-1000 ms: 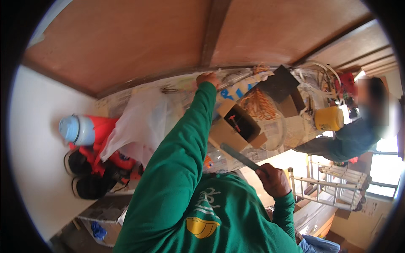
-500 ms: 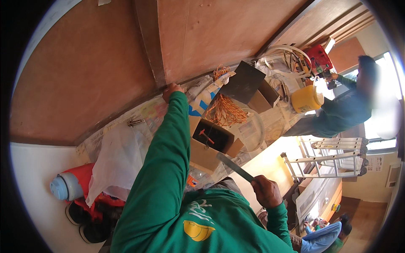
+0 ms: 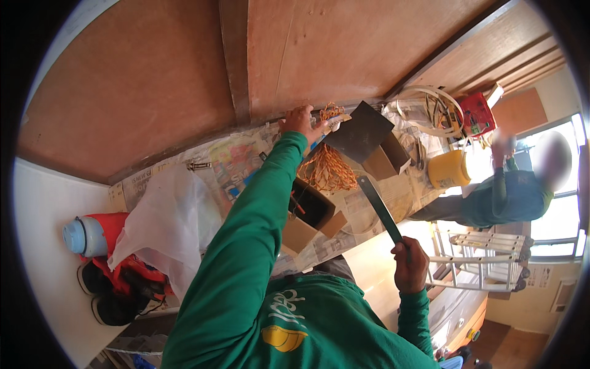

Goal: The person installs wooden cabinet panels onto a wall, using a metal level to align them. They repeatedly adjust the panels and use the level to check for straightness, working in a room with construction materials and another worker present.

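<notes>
Head view, remote watch: the left hand point(image 3: 299, 125) has come away from the foot of the dark upright batten point(image 3: 235, 61) and is now at the white packet point(image 3: 338, 122), against the back edge of the newspaper-covered bench point(image 3: 230, 158). I read its fingers as loosely parted, thumb set out toward the packet; the palm side is turned from me, so I cannot tell whether it grips anything.

Right hand point(image 3: 410, 267): closed firmly around the lower end of a flat metal strip point(image 3: 381, 209). The strip has swung from a low slant across the cardboard box point(image 3: 299, 237) to a steeper stand, free end up, just beside the orange cord bundle point(image 3: 330, 169). I see no clear contact there, though depth is hard to judge through this lens.

What the shift means, as I note it: the strip hangs on the right hand alone, the left well apart from it at the back, and the box opening is no longer crossed by the strip, though the left sleeve covers part of the box.

Black board point(image 3: 362, 132) leans behind the cord. Yellow bucket point(image 3: 448, 169) farther right, near a co-worker point(image 3: 504, 197).
</notes>
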